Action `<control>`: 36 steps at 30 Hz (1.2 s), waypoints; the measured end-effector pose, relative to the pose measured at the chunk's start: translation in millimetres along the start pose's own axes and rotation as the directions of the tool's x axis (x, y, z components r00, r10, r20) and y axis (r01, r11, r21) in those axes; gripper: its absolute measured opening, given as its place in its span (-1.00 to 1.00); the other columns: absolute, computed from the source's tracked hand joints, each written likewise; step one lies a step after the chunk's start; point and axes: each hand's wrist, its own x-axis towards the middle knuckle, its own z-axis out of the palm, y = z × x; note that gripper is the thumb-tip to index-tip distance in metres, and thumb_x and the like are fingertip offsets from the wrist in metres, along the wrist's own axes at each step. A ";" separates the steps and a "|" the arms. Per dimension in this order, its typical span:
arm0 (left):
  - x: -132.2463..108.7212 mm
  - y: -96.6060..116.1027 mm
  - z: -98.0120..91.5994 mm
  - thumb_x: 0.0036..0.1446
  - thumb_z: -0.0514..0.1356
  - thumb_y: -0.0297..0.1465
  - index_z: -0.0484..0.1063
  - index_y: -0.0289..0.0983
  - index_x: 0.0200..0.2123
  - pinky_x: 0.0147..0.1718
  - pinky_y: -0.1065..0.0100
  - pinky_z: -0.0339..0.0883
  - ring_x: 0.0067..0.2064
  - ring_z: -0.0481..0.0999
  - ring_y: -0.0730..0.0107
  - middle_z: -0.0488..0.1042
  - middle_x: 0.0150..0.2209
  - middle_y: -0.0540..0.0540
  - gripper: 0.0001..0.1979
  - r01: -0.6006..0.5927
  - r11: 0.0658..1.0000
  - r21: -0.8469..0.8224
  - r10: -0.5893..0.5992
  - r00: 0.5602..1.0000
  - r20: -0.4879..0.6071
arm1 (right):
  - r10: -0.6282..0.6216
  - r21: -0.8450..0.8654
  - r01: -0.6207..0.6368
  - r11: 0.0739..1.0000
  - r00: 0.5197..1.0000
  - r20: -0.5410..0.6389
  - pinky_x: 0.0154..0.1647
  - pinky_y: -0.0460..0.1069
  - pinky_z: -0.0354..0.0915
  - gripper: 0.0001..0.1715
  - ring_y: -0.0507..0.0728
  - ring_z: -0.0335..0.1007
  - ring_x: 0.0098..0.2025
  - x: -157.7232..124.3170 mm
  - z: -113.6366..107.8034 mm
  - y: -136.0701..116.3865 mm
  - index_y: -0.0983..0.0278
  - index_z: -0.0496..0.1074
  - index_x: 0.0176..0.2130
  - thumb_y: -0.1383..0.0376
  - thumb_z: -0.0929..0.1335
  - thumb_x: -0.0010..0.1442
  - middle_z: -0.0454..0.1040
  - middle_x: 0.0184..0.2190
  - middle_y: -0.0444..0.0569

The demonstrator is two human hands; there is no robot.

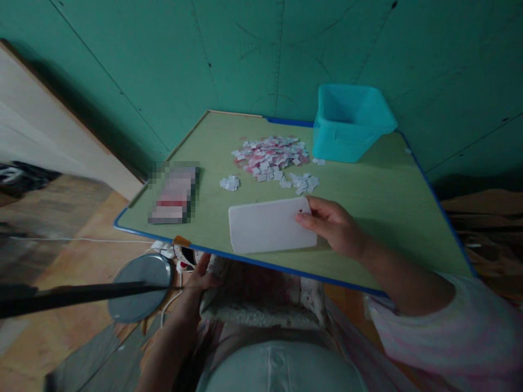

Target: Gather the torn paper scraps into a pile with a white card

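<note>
- Right hand (332, 224): rests on the desk (379, 196) at the 3 o'clock end of the white sheet (269, 226). The grip is clamped on that end, with the thumb on top and the fingertips curled at the border.
- White sheet: lies flat near the desk's front edge, its long side running from 9 to 3 o'clock. It shows as one whole piece with rounded corners. No cut or tear is visible.
- Left hand (199, 279): sits below the desk's front edge, at 7 o'clock of the sheet, touching the corner of a pale cloth bundle (261, 305) on the lap. The fingers are hidden, so the state of this grip cannot be told.
- Main heap (272, 153): small pink and white paper pieces lie at 12 o'clock of the sheet, well apart from it.
- Small heaps: one white heap (230, 183) lies at 11 o'clock of the sheet and a second (304, 183) at 1 o'clock. Both lie between the main heap and the sheet.
- Teal tub (347, 136): stands upright at 1 o'clock, at the desk's far edge, just beside the main heap. Only part of its inside is in view.
- Blurred stack (174, 193): lies at 10 o'clock, near the desk's left edge.
- Grey disc (139, 287): lies on the floor at 8 o'clock, with a black rod across it.
- Status, as a judgement: many small pieces already lie in heaps, while the held sheet appears untouched.
</note>
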 end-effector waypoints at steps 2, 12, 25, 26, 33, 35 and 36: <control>-1.6 1.5 1.8 -0.20 0.14 -0.53 0.24 -0.08 0.07 -0.42 0.33 0.40 -0.17 0.51 0.09 0.53 -0.10 0.00 -0.34 -0.013 1.000 0.009 0.013 1.000 0.004 | 0.002 0.056 0.007 0.998 0.988 -0.152 -0.40 -0.08 0.16 -0.72 0.03 0.23 -0.39 5.4 -0.4 1.1 0.27 0.35 -0.33 0.10 0.29 0.08 0.34 -0.44 -0.10; 9.0 3.0 -3.6 -0.35 0.16 -0.54 0.26 -0.10 0.06 -0.36 0.30 0.40 -0.17 0.51 0.05 0.54 -0.14 -0.03 -0.24 0.021 0.999 -0.026 -0.020 1.000 0.016 | 0.078 0.117 -0.057 0.992 0.980 -0.186 -0.41 -0.07 0.18 -0.73 0.03 0.24 -0.42 18.0 -2.6 14.2 0.29 0.33 -0.31 0.15 0.32 0.04 0.35 -0.47 -0.12; 6.5 0.2 -9.1 -0.24 0.15 -0.56 0.25 -0.08 0.07 -0.42 0.32 0.40 -0.19 0.52 0.09 0.56 -0.18 -0.03 -0.30 0.001 1.000 -0.008 0.000 0.999 0.051 | 0.070 0.160 -0.027 0.987 0.960 -0.270 -0.48 -0.09 0.13 -0.81 0.02 0.23 -0.48 15.0 -12.1 10.1 0.27 0.38 -0.35 0.21 0.32 0.02 0.36 -0.50 -0.14; 6.9 0.0 -8.8 -0.25 0.15 -0.56 0.25 -0.08 0.07 -0.42 0.32 0.41 -0.20 0.52 0.08 0.56 -0.19 -0.03 -0.30 0.004 1.000 -0.016 -0.003 0.999 0.051 | 0.084 0.165 -0.038 0.986 0.955 -0.284 -0.51 -0.09 0.12 -0.82 0.01 0.22 -0.49 14.9 -12.2 9.9 0.27 0.37 -0.36 0.22 0.32 0.01 0.35 -0.51 -0.14; 4.9 -0.8 -3.7 -0.32 0.15 -0.58 0.26 -0.09 0.07 -0.40 0.33 0.42 -0.27 0.55 0.15 0.56 -0.17 -0.03 -0.25 -0.004 0.999 -0.037 0.005 0.999 0.040 | 0.185 0.266 -0.143 0.953 0.972 -0.144 -0.57 -0.11 0.12 -0.82 0.00 0.22 -0.55 10.9 -8.4 5.2 0.26 0.38 -0.37 0.21 0.33 -0.01 0.36 -0.54 -0.15; 3.1 -0.4 -2.2 -0.32 0.15 -0.58 0.26 -0.10 0.07 -0.39 0.34 0.42 -0.28 0.55 0.18 0.56 -0.19 -0.02 -0.25 0.002 0.999 -0.035 -0.001 1.000 0.022 | 0.163 0.275 -0.115 0.955 0.974 -0.157 -0.56 -0.11 0.13 -0.82 0.00 0.23 -0.54 10.6 -7.7 5.4 0.25 0.38 -0.35 0.22 0.33 -0.01 0.36 -0.53 -0.16; 3.0 -0.2 -2.1 -0.31 0.15 -0.58 0.26 -0.10 0.07 -0.38 0.34 0.42 -0.28 0.56 0.18 0.56 -0.20 -0.01 -0.25 0.012 0.999 -0.039 -0.011 1.000 0.019 | 0.147 0.274 -0.096 0.957 0.974 -0.172 -0.54 -0.11 0.14 -0.82 0.00 0.23 -0.53 10.8 -7.6 5.7 0.25 0.39 -0.34 0.22 0.33 0.00 0.37 -0.53 -0.16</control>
